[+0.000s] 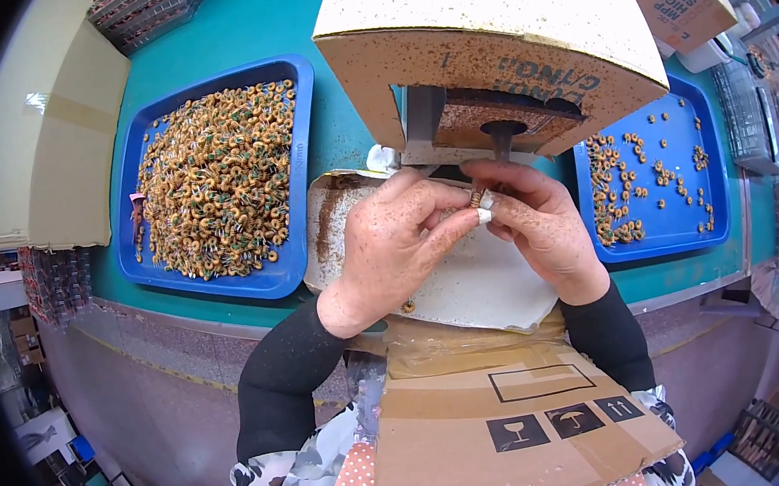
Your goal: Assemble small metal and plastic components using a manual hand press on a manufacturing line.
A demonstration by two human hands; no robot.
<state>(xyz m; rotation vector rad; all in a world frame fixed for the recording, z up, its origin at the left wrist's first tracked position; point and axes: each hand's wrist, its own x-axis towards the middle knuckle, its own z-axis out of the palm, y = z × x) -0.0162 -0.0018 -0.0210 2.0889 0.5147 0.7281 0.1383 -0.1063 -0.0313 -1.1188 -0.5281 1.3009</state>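
Both hands meet in front of a cardboard-covered machine [487, 90], pinching a small copper-coloured ring coil [477, 198] between the fingertips. My left hand [389, 238] grips it from the left, with thumb and forefinger closed. My right hand [544, 227] closes on it from the other side, and white wrapping covers a fingertip there. Just above the fingers, a dark metal spindle [502, 139] sticks out of the machine's opening. Brown dust speckles the hands and the white tray [470, 282] beneath them. One loose coil [408, 306] lies on that tray's near edge.
On the left, a blue tray [301, 172] holds a heap of ring coils with wire ends. Another blue tray [664, 233] at right has scattered coils. A cardboard sheet [525, 447] covers my lap. A large carton [46, 137] stands far left on the green table [239, 26].
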